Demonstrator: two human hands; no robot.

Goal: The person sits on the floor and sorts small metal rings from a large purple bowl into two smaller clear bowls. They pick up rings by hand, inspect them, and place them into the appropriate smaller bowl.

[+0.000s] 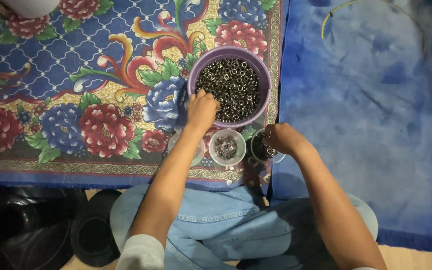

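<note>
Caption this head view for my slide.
Left hand in purple bowl of metal rings; right hand over small cup.

Left hand (202, 111) fingertips are buried among the small metal rings in the purple bowl (261, 72); whether anything is pinched cannot be told. Right hand (282, 138) covers much of the right clear cup (271, 159) (its fingers curl out of sight). The left clear cup (198, 152) is mostly hidden behind the left forearm. Individual rings are too small to make out. Dark objects at lower left (31, 225) are cut by the frame edge and unidentifiable.
</note>
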